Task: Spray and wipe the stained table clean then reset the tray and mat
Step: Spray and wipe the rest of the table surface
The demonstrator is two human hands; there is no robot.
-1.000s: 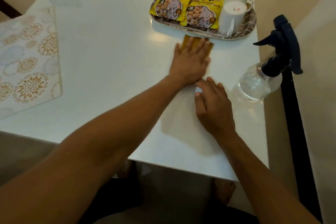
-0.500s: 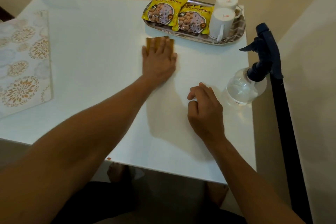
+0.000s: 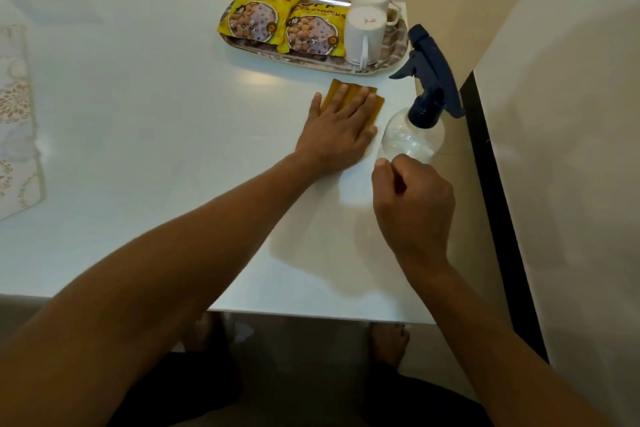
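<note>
My left hand point(image 3: 337, 130) lies flat, fingers straight, pressing a mustard-yellow cloth point(image 3: 375, 105) onto the white table point(image 3: 145, 121). The clear spray bottle point(image 3: 414, 135) with a dark blue trigger head stands just right of that hand, near the table's right edge. My right hand point(image 3: 412, 204) hovers in front of the bottle with fingers loosely curled and holds nothing. At the far right of the table sits the patterned tray point(image 3: 398, 57), carrying two yellow snack packets point(image 3: 284, 24) and two white mugs point(image 3: 365, 35). The floral mat point(image 3: 15, 135) lies at the table's left edge.
A beige wall runs behind the table, and a pale panel with a dark edge point(image 3: 491, 184) stands close along its right side. My bare feet point(image 3: 389, 343) show beneath the table's near edge.
My left hand has slid the cloth rightwards, from near the tray's left end to beside the spray bottle. My right hand has lifted and curled, now close to the bottle.
</note>
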